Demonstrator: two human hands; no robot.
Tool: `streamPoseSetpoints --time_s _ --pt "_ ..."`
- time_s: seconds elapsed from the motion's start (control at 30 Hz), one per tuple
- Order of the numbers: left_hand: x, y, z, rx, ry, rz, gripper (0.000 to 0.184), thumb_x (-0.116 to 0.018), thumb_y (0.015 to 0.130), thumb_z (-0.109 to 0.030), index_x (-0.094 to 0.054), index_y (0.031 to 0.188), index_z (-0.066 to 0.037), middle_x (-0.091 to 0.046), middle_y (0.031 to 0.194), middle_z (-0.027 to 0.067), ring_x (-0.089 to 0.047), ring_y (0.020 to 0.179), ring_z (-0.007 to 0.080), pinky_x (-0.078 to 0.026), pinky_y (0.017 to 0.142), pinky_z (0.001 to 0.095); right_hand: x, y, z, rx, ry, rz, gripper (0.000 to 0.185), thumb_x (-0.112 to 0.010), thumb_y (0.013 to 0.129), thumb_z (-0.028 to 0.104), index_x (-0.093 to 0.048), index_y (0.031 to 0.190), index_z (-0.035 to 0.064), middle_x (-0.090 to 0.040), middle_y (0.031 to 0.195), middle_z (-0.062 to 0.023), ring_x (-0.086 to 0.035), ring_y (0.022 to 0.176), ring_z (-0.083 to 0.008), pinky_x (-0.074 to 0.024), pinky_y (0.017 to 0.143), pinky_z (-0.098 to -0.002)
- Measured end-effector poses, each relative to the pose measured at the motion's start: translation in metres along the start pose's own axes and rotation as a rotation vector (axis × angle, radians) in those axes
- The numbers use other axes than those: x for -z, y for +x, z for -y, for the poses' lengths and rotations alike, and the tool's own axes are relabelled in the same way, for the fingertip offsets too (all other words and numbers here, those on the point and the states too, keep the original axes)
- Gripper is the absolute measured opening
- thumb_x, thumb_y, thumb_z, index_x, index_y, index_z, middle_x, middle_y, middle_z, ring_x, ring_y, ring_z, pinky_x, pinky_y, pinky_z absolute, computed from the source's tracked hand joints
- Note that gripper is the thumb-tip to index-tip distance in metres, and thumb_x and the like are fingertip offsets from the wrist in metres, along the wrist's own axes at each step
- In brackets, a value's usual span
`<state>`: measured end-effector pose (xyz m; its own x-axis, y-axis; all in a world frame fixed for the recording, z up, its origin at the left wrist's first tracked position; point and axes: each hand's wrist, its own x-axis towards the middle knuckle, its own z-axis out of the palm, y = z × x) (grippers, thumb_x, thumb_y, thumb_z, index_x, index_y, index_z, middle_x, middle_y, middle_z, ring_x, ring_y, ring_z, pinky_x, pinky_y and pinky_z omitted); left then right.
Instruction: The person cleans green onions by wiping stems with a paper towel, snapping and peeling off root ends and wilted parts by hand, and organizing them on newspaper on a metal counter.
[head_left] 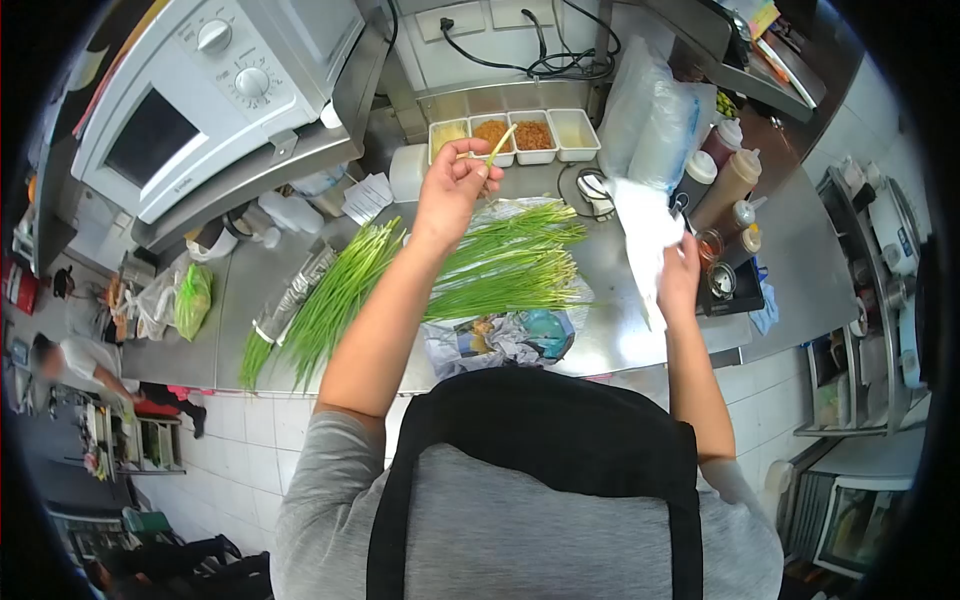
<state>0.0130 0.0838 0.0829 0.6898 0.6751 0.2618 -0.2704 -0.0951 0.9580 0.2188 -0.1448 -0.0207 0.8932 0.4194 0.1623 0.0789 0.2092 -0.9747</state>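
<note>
My left hand (462,180) is raised over the counter, pinching a short pale-green stalk (503,146) between thumb and fingers. Below it, long thin green onion-like stalks (510,255) lie spread on wrapping, with another bunch (345,285) to the left beside a foil-like roll (296,292). On the right, my right hand (681,275) is closed at the edge of a bright white sheet (640,230), perhaps cloth or paper, which hangs down to a point. Its fingertips are partly hidden. A dark ring-shaped handle (680,203) shows just above that hand.
White tubs (533,136) of chopped food line the back wall. Sauce bottles (728,185) and a black tray (735,290) stand right, near clear plastic bags (650,120). A microwave (190,110) overhangs the left. Crumpled newspaper (490,342) lies at the front edge. A person (85,365) is far left.
</note>
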Motion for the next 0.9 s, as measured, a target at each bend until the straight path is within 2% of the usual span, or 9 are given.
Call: streamPoseSetpoints --time_s 0.1,0.23,0.33,0.47,0.57,0.6,0.7,0.83,0.9 --pt "-0.018 -0.004 0.006 -0.02 0.01 -0.018 0.027 -0.051 0.087 0.002 -0.042 0.112 -0.005 -0.065 0.088 0.0104 -0.059 0.076 0.0128 -0.047 0.072 0.0244 -0.05 0.015 0.0 -0.214 -0.015 -0.025 0.029 -0.054 0.089 0.016 -0.052 0.115 0.0029 -0.061 0.094 -0.0064 -0.057 0.077 -0.0113 -0.047 0.066 -0.0235" --pt "-0.039 -0.007 0.029 -0.08 0.239 0.004 0.026 -0.054 0.084 0.003 -0.042 0.106 -0.005 -0.066 0.084 0.0097 -0.059 0.072 0.0117 -0.047 0.067 0.0246 -0.125 -0.025 0.038 -0.287 0.484 0.317 0.027 -0.061 0.087 0.016 -0.056 0.109 0.0012 -0.063 0.095 -0.0077 -0.06 0.079 -0.0115 -0.049 0.066 -0.0229" --pt "-0.042 -0.015 0.033 -0.109 0.51 -0.009 0.031 -0.062 0.082 -0.003 -0.041 0.104 -0.005 -0.065 0.081 0.0056 -0.055 0.07 0.0066 -0.045 0.063 0.0228 -0.14 -0.026 0.032 -0.296 0.525 0.488 0.024 -0.061 0.086 0.013 -0.057 0.107 0.0009 -0.064 0.089 -0.0054 -0.062 0.074 -0.0111 -0.0507 0.063 -0.0253" --pt "-0.026 -0.024 0.047 0.068 0.568 0.09 0.025 -0.058 0.081 -0.001 -0.048 0.103 -0.003 -0.066 0.08 0.0121 -0.063 0.071 0.0199 -0.048 0.064 0.0298 -0.135 -0.012 0.025 -0.387 0.598 0.414 0.019 -0.06 0.087 0.014 -0.058 0.103 0.0022 -0.065 0.089 -0.0064 -0.063 0.072 -0.0129 -0.0523 0.062 -0.0273" --pt "-0.015 -0.022 0.074 -0.28 0.729 0.129 0.025 -0.059 0.081 -0.006 -0.053 0.106 -0.002 -0.066 0.084 0.0125 -0.064 0.076 0.0244 -0.049 0.07 0.0331 -0.129 -0.008 0.024 -0.429 0.638 0.405 0.018 -0.06 0.087 0.013 -0.058 0.102 0.0025 -0.065 0.089 -0.0067 -0.063 0.072 -0.0131 -0.0529 0.063 -0.028" --pt "-0.017 -0.021 0.071 -0.2 0.689 0.114 0.025 -0.06 0.08 -0.009 -0.058 0.103 -0.002 -0.066 0.085 0.0133 -0.064 0.082 0.0274 -0.049 0.075 0.0363 -0.129 -0.011 0.025 -0.433 0.596 0.405 0.019 -0.061 0.086 0.013 -0.059 0.102 0.0022 -0.065 0.089 -0.0065 -0.063 0.074 -0.013 -0.0525 0.064 -0.0276" --pt "-0.027 -0.022 0.064 0.021 0.605 0.133 0.023 -0.061 0.079 -0.008 -0.06 0.101 0.0 -0.067 0.088 0.0091 -0.063 0.083 0.0201 -0.048 0.079 0.0304 -0.133 -0.014 0.002 -0.313 0.462 0.492 0.02 -0.062 0.085 0.012 -0.06 0.102 0.0018 -0.065 0.09 -0.0065 -0.064 0.076 -0.0129 -0.0521 0.064 -0.0273" --pt "-0.027 -0.023 0.074 -0.019 0.831 0.168 0.017 -0.058 0.082 -0.007 -0.061 0.098 -0.002 -0.067 0.085 0.0083 -0.062 0.077 0.0183 -0.047 0.074 0.029 -0.129 -0.001 0.006 -0.363 0.461 0.306 0.021 -0.063 0.082 0.008 -0.06 0.101 -0.0009 -0.066 0.087 -0.0078 -0.064 0.071 -0.0156 -0.0525 0.061 -0.0286" --pt "-0.026 -0.027 0.068 0.028 0.719 0.171 0.011 -0.056 0.085 -0.009 -0.06 0.092 -0.001 -0.066 0.079 0.0066 -0.06 0.074 0.0137 -0.046 0.069 0.0272 -0.115 0.024 0.011 -0.382 0.564 0.205 0.018 -0.06 0.083 0.006 -0.059 0.1 -0.0021 -0.066 0.086 -0.011 -0.065 0.07 -0.0195 -0.0546 0.061 -0.0323"
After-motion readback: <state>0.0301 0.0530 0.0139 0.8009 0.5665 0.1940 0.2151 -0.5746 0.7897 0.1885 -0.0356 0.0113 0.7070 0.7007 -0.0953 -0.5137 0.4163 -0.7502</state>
